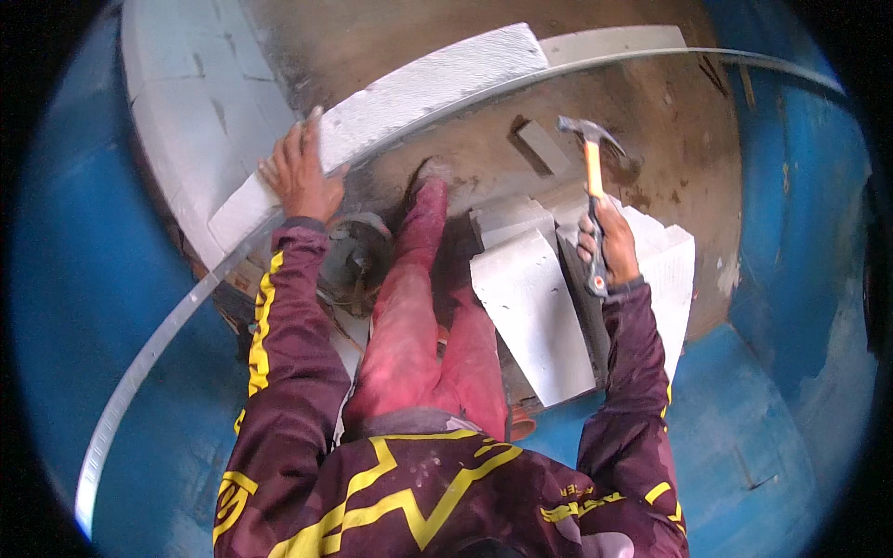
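Observation:
My right hand (611,238) is closed round the dark lower grip of a claw hammer (593,167). The hammer has an orange upper handle and is held up above several loose white blocks. Flat on the near end of a long white block (423,98) lies my left hand (305,177), fingers stretched out and thumb apart. Along the block's near side runs a long, thin pale metal straightedge (139,367), looking bent toward the rim of the picture. My left hand is close above it; whether it touches the straightedge I cannot tell.
White blocks form a low wall (195,93) at the left. Loose white blocks (535,312) lie beside my legs, with a small piece (541,147) on the brown floor (684,121). A round grey bucket (356,263) stands beside my leg. Blue walls (809,214) flank the space.

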A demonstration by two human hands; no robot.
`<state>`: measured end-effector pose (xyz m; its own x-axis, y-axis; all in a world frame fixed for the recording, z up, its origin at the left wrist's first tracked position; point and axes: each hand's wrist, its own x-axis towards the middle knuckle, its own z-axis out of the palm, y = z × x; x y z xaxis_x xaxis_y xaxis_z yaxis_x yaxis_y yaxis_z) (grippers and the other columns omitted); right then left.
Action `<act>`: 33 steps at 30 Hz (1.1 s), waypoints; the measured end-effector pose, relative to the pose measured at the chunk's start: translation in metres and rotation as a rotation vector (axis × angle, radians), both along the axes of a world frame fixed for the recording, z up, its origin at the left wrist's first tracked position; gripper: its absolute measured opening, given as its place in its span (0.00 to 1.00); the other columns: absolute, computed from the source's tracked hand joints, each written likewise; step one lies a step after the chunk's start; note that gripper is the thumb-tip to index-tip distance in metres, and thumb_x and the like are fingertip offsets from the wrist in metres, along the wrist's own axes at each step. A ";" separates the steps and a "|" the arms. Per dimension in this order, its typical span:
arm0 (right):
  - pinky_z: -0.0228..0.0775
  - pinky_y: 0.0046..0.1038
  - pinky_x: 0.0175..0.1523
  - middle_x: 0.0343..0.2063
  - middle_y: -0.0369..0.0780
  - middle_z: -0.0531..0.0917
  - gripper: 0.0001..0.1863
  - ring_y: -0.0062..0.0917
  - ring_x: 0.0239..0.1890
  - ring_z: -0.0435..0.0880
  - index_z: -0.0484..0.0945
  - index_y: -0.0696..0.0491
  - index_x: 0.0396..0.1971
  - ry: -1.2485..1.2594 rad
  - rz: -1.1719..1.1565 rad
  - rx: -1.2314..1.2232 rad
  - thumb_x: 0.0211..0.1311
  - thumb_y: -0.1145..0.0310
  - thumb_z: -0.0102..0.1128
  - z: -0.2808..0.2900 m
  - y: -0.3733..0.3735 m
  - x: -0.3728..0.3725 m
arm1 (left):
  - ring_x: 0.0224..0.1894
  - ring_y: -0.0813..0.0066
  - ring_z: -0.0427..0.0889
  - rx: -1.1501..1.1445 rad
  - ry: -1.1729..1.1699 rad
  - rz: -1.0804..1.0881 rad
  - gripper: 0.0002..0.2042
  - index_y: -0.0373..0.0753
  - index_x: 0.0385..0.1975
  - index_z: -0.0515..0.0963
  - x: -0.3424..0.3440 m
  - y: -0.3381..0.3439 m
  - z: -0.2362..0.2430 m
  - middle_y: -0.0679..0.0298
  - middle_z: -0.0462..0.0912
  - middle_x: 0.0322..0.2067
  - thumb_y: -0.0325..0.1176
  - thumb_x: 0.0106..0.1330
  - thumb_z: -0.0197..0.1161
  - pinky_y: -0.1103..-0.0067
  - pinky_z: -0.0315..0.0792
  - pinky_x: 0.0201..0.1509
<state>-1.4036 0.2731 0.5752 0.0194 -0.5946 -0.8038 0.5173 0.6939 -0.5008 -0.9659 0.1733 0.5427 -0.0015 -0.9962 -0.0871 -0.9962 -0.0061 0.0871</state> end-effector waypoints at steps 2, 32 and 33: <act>0.63 0.19 0.17 0.23 0.30 0.72 0.12 0.14 0.16 0.67 0.69 0.45 0.49 0.037 0.068 0.050 0.75 0.56 0.52 -0.014 -0.015 -0.007 | 0.71 0.52 0.57 0.018 -0.028 -0.001 0.49 0.58 0.74 0.54 0.000 -0.001 0.000 0.59 0.61 0.69 0.39 0.50 0.77 0.42 0.46 0.71; 0.64 0.15 0.16 0.21 0.28 0.72 0.28 0.09 0.14 0.66 0.62 0.37 0.71 0.440 0.337 -0.176 0.74 0.56 0.54 -0.056 -0.141 -0.060 | 0.69 0.50 0.58 -0.030 -0.093 -0.089 0.51 0.57 0.75 0.51 0.001 0.001 0.001 0.56 0.63 0.65 0.43 0.50 0.76 0.40 0.46 0.69; 0.64 0.14 0.15 0.21 0.27 0.73 0.28 0.08 0.14 0.66 0.62 0.37 0.71 0.455 0.230 -0.184 0.74 0.57 0.53 -0.057 -0.141 -0.060 | 0.69 0.51 0.58 -0.029 -0.079 -0.089 0.51 0.57 0.75 0.51 0.001 0.002 0.001 0.56 0.63 0.65 0.43 0.50 0.76 0.41 0.45 0.70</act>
<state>-1.4637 0.1319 0.5179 -0.1604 -0.7476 -0.6444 0.0652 0.6434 -0.7627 -0.9649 0.1749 0.5432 -0.0845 -0.9945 -0.0612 -0.9964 0.0842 0.0070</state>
